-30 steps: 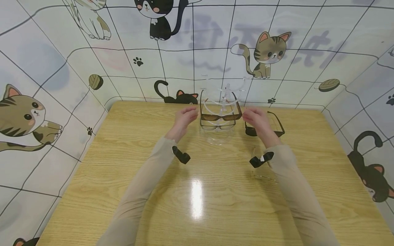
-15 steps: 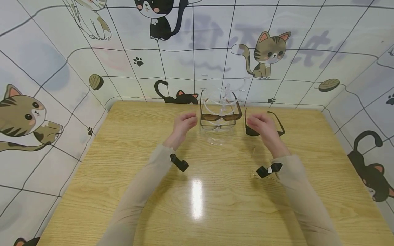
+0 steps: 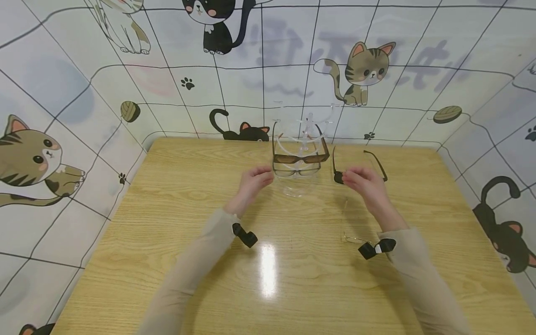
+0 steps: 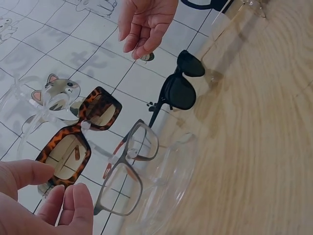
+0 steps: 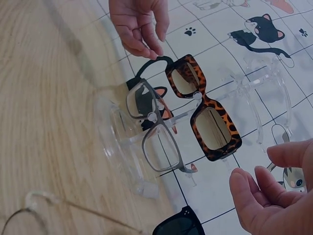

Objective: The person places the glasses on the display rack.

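A clear plastic eyewear stand (image 3: 294, 191) stands near the back of the table. It bears tortoiseshell sunglasses (image 3: 299, 159) with brown lenses and, just below them, grey-framed eyeglasses (image 3: 298, 173). My left hand (image 3: 252, 185) hovers at the stand's left side, its fingers loosely bent and holding nothing. To the right, my right hand (image 3: 370, 188) is raised in front of black sunglasses (image 3: 338, 177) and hides part of them. In the right wrist view the right hand (image 5: 274, 196) has a gap between thumb and fingers, with nothing in it.
Thin gold-framed eyeglasses (image 3: 353, 239) lie on the wooden table (image 3: 217, 288) near the right wrist, partly covered by the wrist camera (image 3: 374, 249). A cat-patterned backdrop (image 3: 234, 83) rises behind the stand and along both sides.
Both hands have drawn back toward me from beside the tortoiseshell sunglasses, the right one also shifting rightward. The eyewear on the stand keeps its place.
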Demonstrator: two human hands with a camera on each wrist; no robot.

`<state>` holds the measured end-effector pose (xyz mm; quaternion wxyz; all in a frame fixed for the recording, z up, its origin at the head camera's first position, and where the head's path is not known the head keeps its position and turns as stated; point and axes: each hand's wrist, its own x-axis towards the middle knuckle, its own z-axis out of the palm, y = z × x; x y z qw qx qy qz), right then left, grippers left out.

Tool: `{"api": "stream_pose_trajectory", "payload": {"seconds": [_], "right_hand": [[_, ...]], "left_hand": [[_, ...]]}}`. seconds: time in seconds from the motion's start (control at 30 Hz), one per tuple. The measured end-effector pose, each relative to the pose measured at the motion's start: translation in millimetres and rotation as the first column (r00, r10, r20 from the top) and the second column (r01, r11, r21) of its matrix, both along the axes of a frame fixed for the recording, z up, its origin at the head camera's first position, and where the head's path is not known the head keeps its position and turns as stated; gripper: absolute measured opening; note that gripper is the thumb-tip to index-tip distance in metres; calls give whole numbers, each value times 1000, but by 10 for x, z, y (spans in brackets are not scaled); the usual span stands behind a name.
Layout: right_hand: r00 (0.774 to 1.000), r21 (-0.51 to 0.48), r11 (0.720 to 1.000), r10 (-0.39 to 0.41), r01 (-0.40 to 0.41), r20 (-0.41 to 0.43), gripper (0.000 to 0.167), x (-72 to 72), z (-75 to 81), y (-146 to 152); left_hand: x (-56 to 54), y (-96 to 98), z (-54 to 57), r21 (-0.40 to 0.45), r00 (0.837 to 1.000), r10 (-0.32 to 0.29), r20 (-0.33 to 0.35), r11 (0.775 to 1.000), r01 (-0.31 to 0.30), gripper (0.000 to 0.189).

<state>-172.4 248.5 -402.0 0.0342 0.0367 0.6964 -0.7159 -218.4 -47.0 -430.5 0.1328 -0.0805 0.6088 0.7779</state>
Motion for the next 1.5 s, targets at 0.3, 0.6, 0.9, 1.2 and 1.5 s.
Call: {"api": "stream_pose_trajectory", "payload": {"seconds": [0.3, 0.6, 0.9, 1.2, 1.5], "right_hand": [[1000, 17, 1000, 11, -11, 5, 29, 233, -32, 109], [999, 89, 996, 25, -23, -21, 32, 445, -91, 225], [1000, 31, 999, 13, -12, -20, 23, 652, -145, 357], [999, 45, 999, 0, 3, -54, 11, 859, -190, 527], [996, 129, 987, -86, 90, -39, 37, 875, -804, 997]], "left_hand": [[169, 131, -99, -62, 997, -75, -16, 995, 74, 32], [347, 281, -243, -115, 985, -172, -24, 979, 169, 31], [529, 535, -283, -77, 973, -227, -41, 972, 223, 28], [645, 782, -367, -139, 949, -313, -38, 942, 305, 27], [723, 1014, -429, -156, 939, -345, -12, 928, 339, 26]]}}
